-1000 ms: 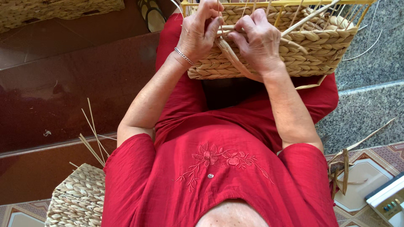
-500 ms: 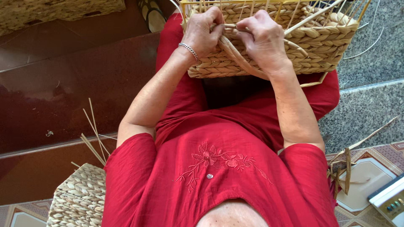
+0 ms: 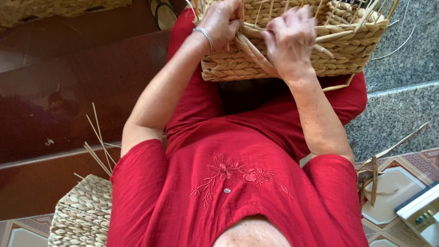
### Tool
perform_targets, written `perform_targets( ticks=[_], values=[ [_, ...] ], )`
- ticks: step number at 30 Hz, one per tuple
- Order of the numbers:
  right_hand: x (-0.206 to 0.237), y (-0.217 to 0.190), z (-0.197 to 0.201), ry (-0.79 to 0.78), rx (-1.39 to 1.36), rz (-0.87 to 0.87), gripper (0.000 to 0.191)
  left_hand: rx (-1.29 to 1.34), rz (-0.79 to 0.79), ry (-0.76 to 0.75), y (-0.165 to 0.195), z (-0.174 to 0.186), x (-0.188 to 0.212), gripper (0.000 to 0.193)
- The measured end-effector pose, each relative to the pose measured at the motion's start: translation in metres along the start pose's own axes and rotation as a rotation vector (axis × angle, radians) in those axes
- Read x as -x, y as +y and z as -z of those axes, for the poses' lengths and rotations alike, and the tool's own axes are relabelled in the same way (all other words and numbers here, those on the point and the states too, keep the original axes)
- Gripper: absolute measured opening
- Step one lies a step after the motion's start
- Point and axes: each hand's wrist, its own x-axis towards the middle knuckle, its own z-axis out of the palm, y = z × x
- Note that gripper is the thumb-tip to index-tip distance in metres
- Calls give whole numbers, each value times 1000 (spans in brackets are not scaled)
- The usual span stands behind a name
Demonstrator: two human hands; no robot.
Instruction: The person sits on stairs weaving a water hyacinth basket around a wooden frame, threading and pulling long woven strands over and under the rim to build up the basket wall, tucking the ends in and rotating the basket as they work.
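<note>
Basket [image 3: 292,50] is on the lap, same as a second ago. Left hand [image 3: 224,20] has slid along the rim, right hand [image 3: 288,39] pinching a straw strand [image 3: 256,50], I think; it's blurry.

white device panel [image 3: 418,211], lower right corner

The basket [image 3: 292,50] is pale straw-tan, plaited in horizontal braided rows, with lighter yellow stakes [image 3: 270,9] rising from its rim. The dress [image 3: 238,183] is plain red with tone-on-tone floral embroidery [image 3: 238,176] on the chest. The bracelet [image 3: 204,34] is silver. The mat [image 3: 82,215] is beige, woven in a braided pattern. The step [image 3: 68,91] is glossy dark maroon. The stone [image 3: 398,100] is grey, speckled. The tiles [image 3: 402,183] are white with brown patterned borders.
</note>
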Motion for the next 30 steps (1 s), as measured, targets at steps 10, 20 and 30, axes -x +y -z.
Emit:
perform_targets(
  ticks=[10, 20, 30],
  values=[
    [18, 5, 21, -239, -209, 48, 22, 34, 106, -63, -5, -1, -9, 11],
    [-3, 58, 5, -308, -248, -198, 24, 141, 105, -227, 1, 8, -13, 7],
    [1, 58, 2, -280, -333, -220, 26, 120, 77, -217, 22, 17, 0, 13]
  ],
)
